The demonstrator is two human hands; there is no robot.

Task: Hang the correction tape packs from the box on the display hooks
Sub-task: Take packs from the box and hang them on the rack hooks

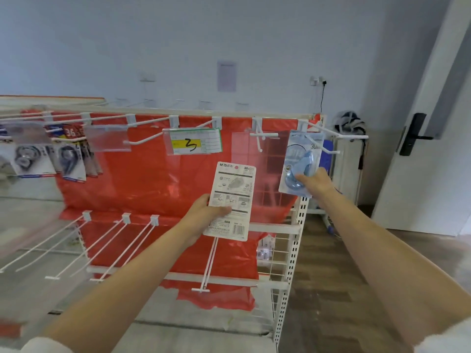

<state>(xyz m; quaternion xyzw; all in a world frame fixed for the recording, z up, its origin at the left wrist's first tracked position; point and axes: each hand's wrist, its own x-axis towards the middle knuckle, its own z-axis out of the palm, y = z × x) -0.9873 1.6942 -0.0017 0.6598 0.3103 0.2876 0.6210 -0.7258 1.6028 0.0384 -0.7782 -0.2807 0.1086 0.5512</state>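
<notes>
Blue correction tape pack (298,169) pinched at its lower edge by right hand (314,180), arm outstretched, pack up at top-right display hook (331,131). Left hand (206,215) grips white pack (230,202), back side showing, before red backing sheet (153,179).

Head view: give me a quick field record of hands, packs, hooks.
left hand: grips white card-backed correction tape pack, printed back towards camera, away from any hook
right hand: holds blue blister correction tape pack at top-right white wire hook; whether threaded, cannot tell
already hung: dark correction tape packs, upper left hooks
lower white hooks: bare
backdrop: red plastic sheet
</notes>
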